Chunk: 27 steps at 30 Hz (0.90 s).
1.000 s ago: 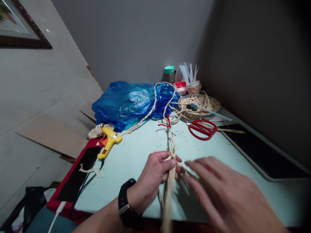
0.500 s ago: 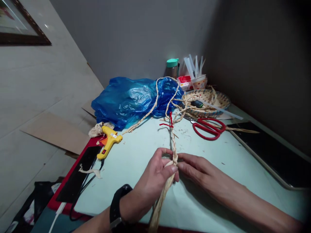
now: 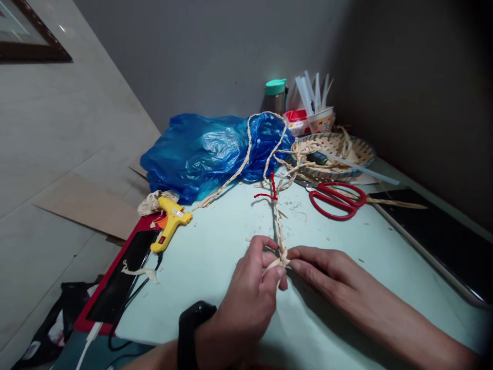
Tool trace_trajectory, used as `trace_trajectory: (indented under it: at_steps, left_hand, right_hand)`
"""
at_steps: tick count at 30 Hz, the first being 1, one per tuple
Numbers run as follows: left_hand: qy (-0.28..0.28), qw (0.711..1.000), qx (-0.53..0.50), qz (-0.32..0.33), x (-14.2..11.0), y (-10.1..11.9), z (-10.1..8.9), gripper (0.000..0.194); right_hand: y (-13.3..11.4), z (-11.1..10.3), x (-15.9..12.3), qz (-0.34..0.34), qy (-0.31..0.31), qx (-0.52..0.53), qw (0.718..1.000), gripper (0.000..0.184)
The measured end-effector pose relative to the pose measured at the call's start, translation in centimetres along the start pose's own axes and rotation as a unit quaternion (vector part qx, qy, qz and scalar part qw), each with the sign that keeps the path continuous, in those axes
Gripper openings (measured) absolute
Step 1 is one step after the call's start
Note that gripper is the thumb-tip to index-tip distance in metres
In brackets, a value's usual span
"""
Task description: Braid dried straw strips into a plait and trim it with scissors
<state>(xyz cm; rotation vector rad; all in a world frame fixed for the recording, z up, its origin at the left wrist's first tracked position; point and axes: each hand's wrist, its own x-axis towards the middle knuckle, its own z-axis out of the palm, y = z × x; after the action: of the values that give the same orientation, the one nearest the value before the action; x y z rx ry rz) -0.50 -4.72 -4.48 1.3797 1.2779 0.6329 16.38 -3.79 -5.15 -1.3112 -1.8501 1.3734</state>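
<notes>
A pale straw braid (image 3: 278,221) runs across the light green table (image 3: 215,246) from a red tie (image 3: 269,191) toward me. My left hand (image 3: 252,293), with a black watch on its wrist, pinches the braid's near end between thumb and fingers. My right hand (image 3: 327,270) meets it from the right, and its fingertips are closed on the loose straw strands at the same spot. The strands below my hands are hidden.
A blue plastic bag (image 3: 204,151) lies at the back, with a woven basket (image 3: 346,154), red scissors (image 3: 337,198), a cup of glue sticks (image 3: 318,115) and a green-capped bottle (image 3: 275,95) beside it. A yellow glue gun (image 3: 169,223) rests at the left edge. A dark tablet (image 3: 431,234) lies on the right.
My right hand came in from a blurred sweep and closed on the strands beside my left hand. The view tilted slightly downward.
</notes>
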Motion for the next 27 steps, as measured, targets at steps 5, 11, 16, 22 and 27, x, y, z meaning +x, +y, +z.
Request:
trace_trajectory:
  at_steps: [5, 11, 16, 22, 27]
  left_hand:
    - [0.019, 0.991, 0.113, 0.065, -0.6, 0.3, 0.5, 0.021]
    - [0.033, 0.963, 0.253, 0.081, -1.6, 1.0, -0.6, 0.020]
    - [0.090, 0.882, 0.415, 0.204, -3.2, 1.0, 0.1, 0.024]
    - [0.199, 0.655, 0.612, 0.397, -4.1, -0.5, 5.0, 0.029]
    - [0.177, 0.663, 0.595, 0.417, -4.0, 0.1, 4.5, 0.030]
  right_hand:
    - [-0.2, 0.6, 0.4, -0.007, 0.021, 0.000, 1.000, 0.036]
    - [-0.6, 1.0, -0.2, 0.015, 0.075, 0.003, 0.997, 0.030]
    - [-0.2, 1.3, -0.3, -0.006, 0.089, 0.031, 0.996, 0.036]
    - [0.8, 0.9, -0.2, -0.012, 0.032, 0.176, 0.984, 0.038]
    - [1.2, 0.5, -0.4, -0.022, -0.002, 0.266, 0.964, 0.036]
